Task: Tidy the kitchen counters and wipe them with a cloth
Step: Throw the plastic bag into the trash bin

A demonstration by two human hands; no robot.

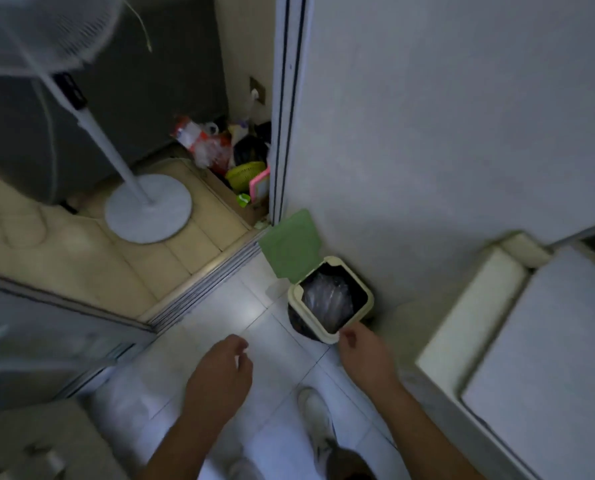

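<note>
1. Standing fan (81, 109), white: head at the upper left edge, blurred; round base (148, 207) on the beige floor tiles beyond the door track.
2. Corner clutter, against the door frame: red-and-white packaging (199, 140), yellow-green basket (245, 173) and a pink-framed item (259, 187), heaped together over a cardboard box. The contents are too blurred to list further.
3. Sliding-door track (206, 271), metal, running diagonally between the beige tiles and the white tiled floor (219, 317).
4. Left hand (219, 372): held over the white floor, well apart from the bin. Grip slack, fingers loosely curled, holding nothing.
5. Bin (367, 301), small, with a cream rim and a dark liner: it stands on the white floor against the wall (427, 133). Its green lid (290, 245) is raised and tilts back toward the door frame. Crumpled clear plastic (329, 301) lies inside.
6. Right hand (365, 351): at the near corner of the bin's rim, fingertips drawn close together just beside it. Motion blur prevents telling whether the grip holds anything.
7. White shoe (318, 417): on the floor between the two forearms.
8. White appliance (538, 358), flat-topped with a cream edge: at the right, just beside the wall.
</note>
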